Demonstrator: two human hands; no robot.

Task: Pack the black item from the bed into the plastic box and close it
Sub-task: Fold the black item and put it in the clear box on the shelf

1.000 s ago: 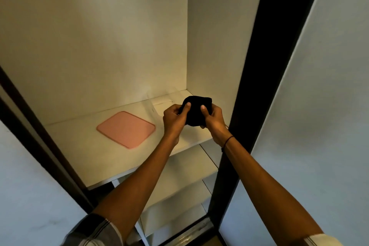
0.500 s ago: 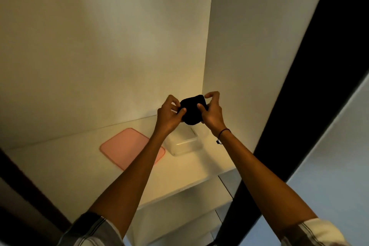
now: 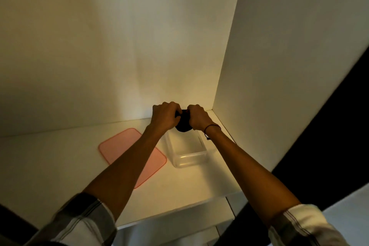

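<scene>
Now the black item (image 3: 183, 126) is gripped between the left hand (image 3: 165, 117) and right hand (image 3: 197, 117), fingers clamped on it. It has been lowered to the far rim of the open plastic box (image 3: 187, 158); the pink lid (image 3: 119, 146) is left unmoved beside it.

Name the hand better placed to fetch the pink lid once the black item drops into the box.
Left. The left hand is on the side of the pink lid, which lies left of the clear box; the right hand would have to cross over.

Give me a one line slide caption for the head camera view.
Both hands, left hand and right hand, hold the black item over the open plastic box; pink lid beside it.
</scene>
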